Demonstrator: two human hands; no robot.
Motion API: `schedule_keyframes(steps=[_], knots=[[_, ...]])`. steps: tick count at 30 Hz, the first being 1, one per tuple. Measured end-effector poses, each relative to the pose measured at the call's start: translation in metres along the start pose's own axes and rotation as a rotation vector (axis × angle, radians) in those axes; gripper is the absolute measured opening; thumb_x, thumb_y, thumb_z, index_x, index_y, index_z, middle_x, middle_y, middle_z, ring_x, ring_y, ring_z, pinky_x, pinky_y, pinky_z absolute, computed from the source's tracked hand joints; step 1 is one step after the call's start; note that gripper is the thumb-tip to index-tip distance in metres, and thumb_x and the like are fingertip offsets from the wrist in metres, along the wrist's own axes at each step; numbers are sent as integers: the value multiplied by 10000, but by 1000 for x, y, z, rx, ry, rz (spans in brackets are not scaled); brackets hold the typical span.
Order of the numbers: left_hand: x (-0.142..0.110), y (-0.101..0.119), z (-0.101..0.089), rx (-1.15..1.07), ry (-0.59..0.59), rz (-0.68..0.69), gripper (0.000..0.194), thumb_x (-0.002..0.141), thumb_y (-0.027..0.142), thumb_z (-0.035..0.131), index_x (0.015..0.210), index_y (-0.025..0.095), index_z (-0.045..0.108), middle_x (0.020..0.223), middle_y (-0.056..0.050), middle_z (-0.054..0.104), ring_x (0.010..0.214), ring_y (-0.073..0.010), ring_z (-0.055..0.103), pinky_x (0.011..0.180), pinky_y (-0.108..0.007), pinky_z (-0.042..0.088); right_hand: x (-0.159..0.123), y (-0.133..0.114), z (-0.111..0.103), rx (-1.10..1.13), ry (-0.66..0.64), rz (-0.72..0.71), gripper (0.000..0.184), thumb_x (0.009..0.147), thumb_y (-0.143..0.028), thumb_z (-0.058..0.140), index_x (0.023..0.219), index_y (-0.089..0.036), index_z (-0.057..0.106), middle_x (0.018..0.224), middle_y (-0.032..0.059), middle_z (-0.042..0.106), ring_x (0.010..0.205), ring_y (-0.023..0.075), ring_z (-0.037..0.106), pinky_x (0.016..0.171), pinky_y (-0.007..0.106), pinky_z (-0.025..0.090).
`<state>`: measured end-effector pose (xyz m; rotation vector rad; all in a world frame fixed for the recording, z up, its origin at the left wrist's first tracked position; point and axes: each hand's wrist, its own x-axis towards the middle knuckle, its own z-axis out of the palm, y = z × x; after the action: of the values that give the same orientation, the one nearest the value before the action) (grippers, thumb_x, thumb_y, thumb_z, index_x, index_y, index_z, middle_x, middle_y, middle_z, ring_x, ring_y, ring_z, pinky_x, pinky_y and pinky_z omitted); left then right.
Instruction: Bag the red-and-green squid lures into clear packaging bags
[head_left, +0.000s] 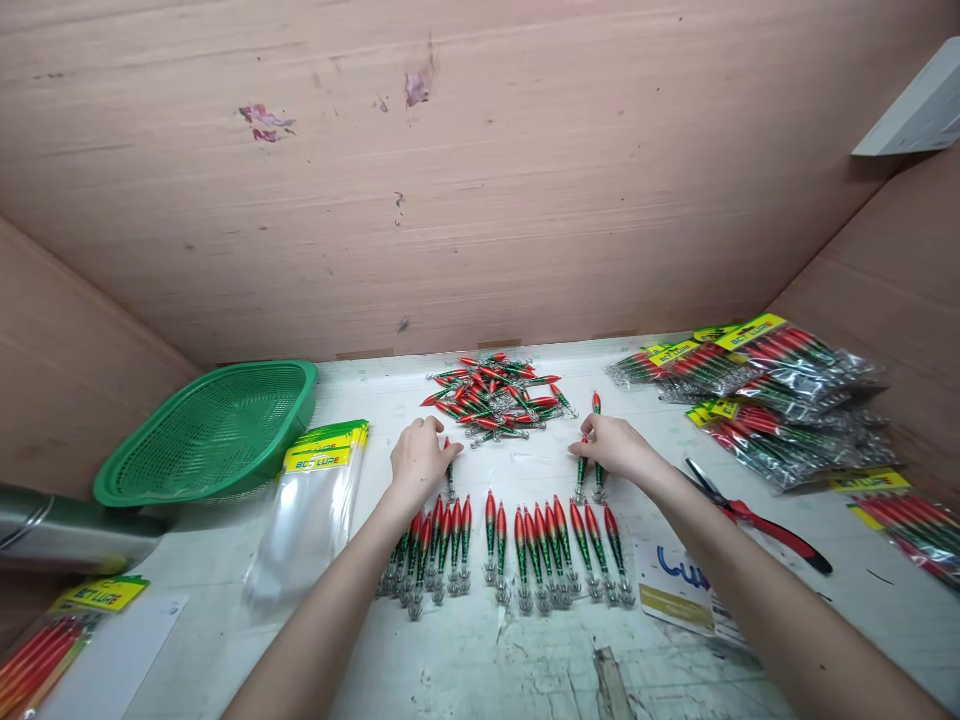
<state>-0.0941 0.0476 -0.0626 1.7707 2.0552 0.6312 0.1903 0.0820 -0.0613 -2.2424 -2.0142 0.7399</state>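
My left hand (421, 455) is closed on a red-and-green squid lure (450, 480), its hooks pointing down toward me. Opposite it, my right hand (611, 445) pinches a similar lure (581, 475), and another lure (598, 482) lies right beside it, partly behind the fingers; I cannot tell whether that one is gripped too. Between and beyond the hands is a loose pile of lures (495, 392). Nearer to me, lures lie side by side with hooks toward me: a left group (445, 535), partly hidden by my left forearm, and a right group (540, 540).
A green basket (210, 425) and a stack of clear packaging bags (311, 510) stand left, near a metal cylinder (75, 530). At right are packed lure bags (795, 430), red-handled pliers (772, 525) and a marked card (675, 590). Wooden walls (480, 200) enclose the table.
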Motion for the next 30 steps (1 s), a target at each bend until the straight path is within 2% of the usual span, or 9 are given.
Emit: schedule_keyframes(steps=[3, 7, 10, 15, 19, 23, 26, 30], knots=[[11, 8, 2, 32, 5, 137, 175, 757, 207, 636, 932, 204, 630, 1013, -92, 630, 1026, -269, 555, 873, -381, 422, 9, 1, -16, -29, 37, 9, 275, 911, -348, 555, 1117, -170, 593, 1141, 71, 611, 982, 185, 606, 852, 399, 512], [30, 17, 12, 66, -63, 249, 123, 784, 217, 647, 898, 174, 633, 1012, -63, 629, 1054, -239, 544, 915, -414, 425, 26, -3, -30, -27, 69, 8, 276, 919, -348, 542, 1128, -175, 592, 1163, 74, 604, 993, 186, 605, 854, 396, 514], [37, 18, 16, 72, -92, 280, 161, 847, 307, 609, 902, 156, 629, 1022, -58, 631, 1010, -211, 567, 904, -442, 444, 36, -8, -28, -12, 51, 17, 283, 918, -352, 545, 1131, -172, 591, 1146, 75, 610, 962, 179, 614, 828, 379, 525], [42, 15, 11, -15, -92, 279, 188, 865, 333, 592, 917, 157, 632, 1010, -56, 641, 982, -201, 585, 901, -441, 456, 53, -18, -21, 22, 49, 45, 310, 913, -347, 555, 1162, -164, 574, 1168, 85, 598, 982, 188, 611, 837, 392, 523], [48, 17, 4, -194, -60, 256, 169, 853, 319, 609, 893, 157, 634, 1002, -54, 642, 989, -202, 582, 910, -443, 451, 70, -30, -24, 65, 32, 54, 330, 905, -345, 569, 1171, -151, 569, 1172, 94, 594, 989, 195, 610, 836, 391, 523], [53, 20, 1, -489, -41, 195, 142, 815, 281, 659, 843, 144, 632, 872, -30, 650, 829, -164, 609, 813, -386, 498, 80, -39, -28, 108, 0, 91, 327, 901, -343, 575, 1156, -139, 575, 1145, 95, 604, 962, 189, 618, 815, 374, 531], [55, 17, 1, -735, -20, 116, 154, 819, 267, 659, 880, 128, 632, 817, -15, 646, 747, -143, 617, 734, -346, 524, 80, -35, -33, 132, 19, 121, 316, 906, -346, 568, 1148, -143, 581, 1146, 93, 606, 962, 186, 617, 820, 376, 529], [65, 10, -1, -1001, 122, -18, 219, 869, 285, 600, 1028, 134, 607, 972, -47, 641, 830, -159, 625, 736, -351, 539, 76, -17, -39, 179, 98, 109, 290, 915, -350, 550, 1142, -174, 589, 1172, 77, 600, 983, 189, 609, 839, 383, 522]])
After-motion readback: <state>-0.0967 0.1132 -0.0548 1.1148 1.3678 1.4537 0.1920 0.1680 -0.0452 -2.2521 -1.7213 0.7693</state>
